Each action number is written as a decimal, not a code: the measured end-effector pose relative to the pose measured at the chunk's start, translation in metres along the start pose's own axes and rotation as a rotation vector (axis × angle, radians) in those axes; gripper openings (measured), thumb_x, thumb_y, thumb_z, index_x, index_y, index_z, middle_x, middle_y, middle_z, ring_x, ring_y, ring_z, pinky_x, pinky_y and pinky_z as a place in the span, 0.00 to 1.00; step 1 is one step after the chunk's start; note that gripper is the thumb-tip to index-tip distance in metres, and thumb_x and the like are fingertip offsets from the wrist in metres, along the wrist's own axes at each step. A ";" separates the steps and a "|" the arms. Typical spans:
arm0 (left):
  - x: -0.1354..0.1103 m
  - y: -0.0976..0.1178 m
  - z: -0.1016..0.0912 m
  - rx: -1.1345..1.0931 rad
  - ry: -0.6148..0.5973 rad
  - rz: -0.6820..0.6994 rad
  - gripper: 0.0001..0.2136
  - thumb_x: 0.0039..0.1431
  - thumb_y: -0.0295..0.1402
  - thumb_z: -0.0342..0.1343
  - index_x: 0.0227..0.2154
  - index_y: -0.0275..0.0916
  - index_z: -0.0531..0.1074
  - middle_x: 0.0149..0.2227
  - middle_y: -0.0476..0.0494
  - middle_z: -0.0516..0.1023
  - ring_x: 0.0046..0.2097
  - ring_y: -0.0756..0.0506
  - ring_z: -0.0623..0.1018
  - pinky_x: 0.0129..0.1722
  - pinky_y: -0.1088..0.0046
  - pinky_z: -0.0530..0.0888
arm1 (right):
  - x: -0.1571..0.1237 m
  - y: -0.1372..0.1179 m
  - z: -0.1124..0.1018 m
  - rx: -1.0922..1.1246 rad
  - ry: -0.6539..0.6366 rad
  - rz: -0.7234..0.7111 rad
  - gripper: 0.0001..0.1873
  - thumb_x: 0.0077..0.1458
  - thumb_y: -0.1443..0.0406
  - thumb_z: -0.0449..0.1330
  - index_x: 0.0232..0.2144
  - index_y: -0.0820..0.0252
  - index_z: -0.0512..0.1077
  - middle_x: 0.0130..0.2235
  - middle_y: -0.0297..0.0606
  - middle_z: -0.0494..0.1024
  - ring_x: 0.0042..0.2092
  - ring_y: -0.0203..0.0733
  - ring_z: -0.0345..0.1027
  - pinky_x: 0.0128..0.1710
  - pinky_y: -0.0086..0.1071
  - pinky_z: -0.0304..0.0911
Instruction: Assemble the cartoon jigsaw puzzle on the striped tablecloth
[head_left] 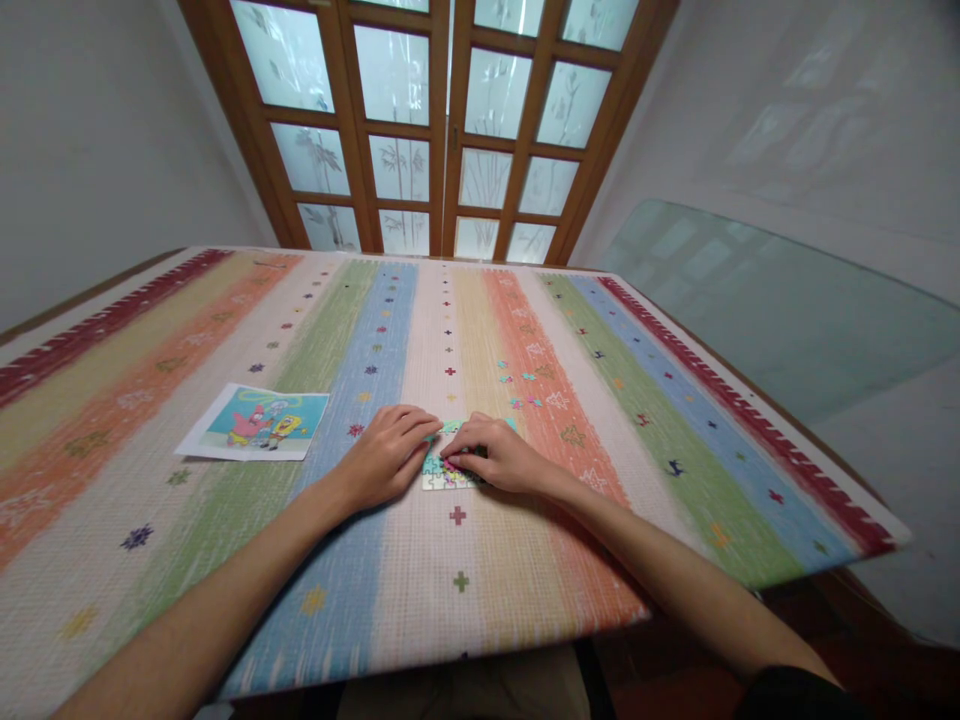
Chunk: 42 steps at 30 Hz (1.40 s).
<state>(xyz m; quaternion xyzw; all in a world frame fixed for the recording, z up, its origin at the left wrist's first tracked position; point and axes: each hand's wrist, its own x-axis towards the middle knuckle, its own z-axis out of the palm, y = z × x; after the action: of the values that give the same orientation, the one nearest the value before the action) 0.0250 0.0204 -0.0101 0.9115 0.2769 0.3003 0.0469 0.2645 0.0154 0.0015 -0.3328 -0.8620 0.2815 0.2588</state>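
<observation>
A small, partly assembled jigsaw puzzle (442, 474) lies on the striped tablecloth (225, 520) near the middle of the table. My left hand (388, 455) rests on its left edge, fingers bent and pressed down onto the pieces. On the right side of the puzzle, my right hand (501, 455) has its fingertips pressed together on the pieces; whether it pinches a loose one is hidden. Several loose turquoise pieces (525, 390) are scattered just beyond my right hand.
A printed cartoon reference picture (259, 421) lies to the left of the puzzle. A glass tabletop (787, 310) stands to the right of the cloth's red border. Wooden doors with frosted glass panes (442, 130) stand behind the table's far edge.
</observation>
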 end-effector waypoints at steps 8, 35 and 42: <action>0.002 0.001 0.000 -0.028 -0.023 -0.011 0.14 0.71 0.28 0.48 0.54 0.38 0.73 0.50 0.37 0.79 0.53 0.38 0.74 0.53 0.53 0.72 | -0.001 0.000 0.002 -0.077 -0.012 0.004 0.08 0.64 0.70 0.62 0.39 0.57 0.82 0.39 0.41 0.79 0.44 0.43 0.69 0.47 0.38 0.64; 0.000 0.010 -0.006 -0.233 -0.151 0.152 0.19 0.64 0.20 0.49 0.48 0.44 0.79 0.45 0.44 0.83 0.49 0.40 0.74 0.50 0.54 0.74 | -0.040 0.069 -0.104 -0.309 0.413 0.380 0.11 0.54 0.68 0.59 0.35 0.59 0.83 0.38 0.43 0.84 0.35 0.43 0.72 0.38 0.35 0.64; 0.000 0.011 -0.005 -0.198 -0.167 0.157 0.20 0.63 0.20 0.49 0.49 0.46 0.79 0.43 0.44 0.84 0.50 0.39 0.75 0.51 0.54 0.74 | -0.043 0.077 -0.106 -0.351 0.393 0.440 0.08 0.56 0.64 0.62 0.32 0.58 0.83 0.35 0.43 0.83 0.34 0.44 0.72 0.37 0.36 0.65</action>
<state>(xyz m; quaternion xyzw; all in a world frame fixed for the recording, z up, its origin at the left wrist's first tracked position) 0.0271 0.0107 -0.0034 0.9431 0.1690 0.2521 0.1359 0.3926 0.0649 0.0151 -0.5980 -0.7385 0.1087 0.2919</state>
